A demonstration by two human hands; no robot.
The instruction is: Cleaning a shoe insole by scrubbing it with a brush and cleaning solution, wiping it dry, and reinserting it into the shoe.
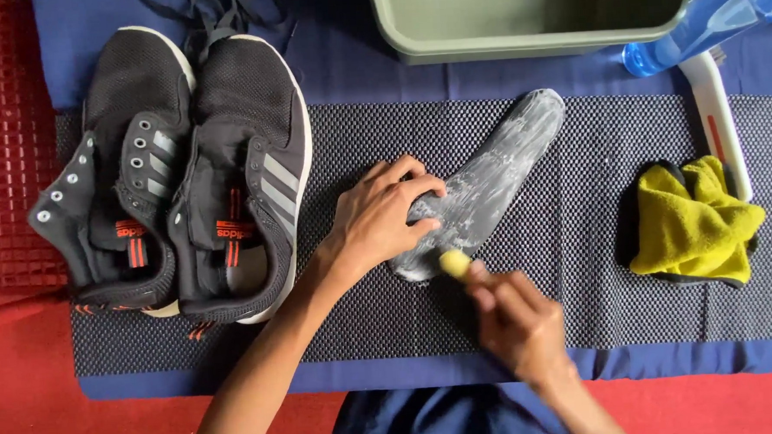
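Head view: left hand [382,217] pressed down on soapy grey insole [489,182] — fingers gripping its heel. Right hand [516,320] clenched a small yellow brush [454,262] at the insole's heel edge.

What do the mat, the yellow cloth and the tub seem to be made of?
Mat: probably rubbery foam mesh, matte, with a gridded bumpy weave. Yellow cloth: likely microfibre, fluffy and crumpled. Tub: looks like smooth grey-green plastic with a rounded moulded rim.

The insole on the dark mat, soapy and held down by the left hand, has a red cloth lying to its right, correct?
Not quite. The head view shows the cloth is yellow, not red. The soapy insole does lie on the dark mat, held down by the left hand.
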